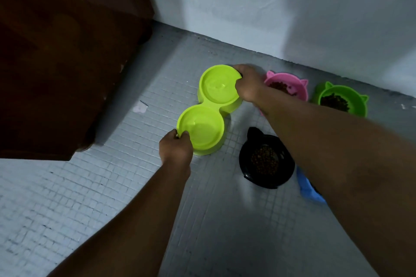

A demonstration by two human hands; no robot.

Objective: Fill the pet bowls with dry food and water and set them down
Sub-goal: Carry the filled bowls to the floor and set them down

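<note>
Lime-green plastic, a double bowl (208, 109) sits on the grey tiled floor (90, 186) near the middle of the view, its two round wells joined at a narrow waist and lined up from about 7 o'clock to 1 o'clock. Both wells look glossy, with small glints that suggest water, though how much cannot be told.

The left hand (175, 149) grips the rim of the near well at its 7 o'clock edge, fingers curled over the lip. The right hand (248, 84) clasps the far well at its 3 o'clock side, thumb over the rim and fingers wrapped down the outer wall. Whether the bowl rests fully on the floor or is slightly lifted cannot be told.

At 3 o'clock from the double bowl, just past the right hand, a pink bowl (290, 84) with cat ears holds brown kibble (280, 87). Further to 3 o'clock, close beside it, stands a green bowl (342, 99), also eared and holding kibble. At 5 o'clock from the double bowl, a black bowl (266, 159) with kibble stands apart. A blue thing (308, 188) shows under the right forearm, mostly hidden.

A dark brown cabinet (63, 51) fills the 10 o'clock corner, and a pale wall (270, 7) runs behind the bowls.
</note>
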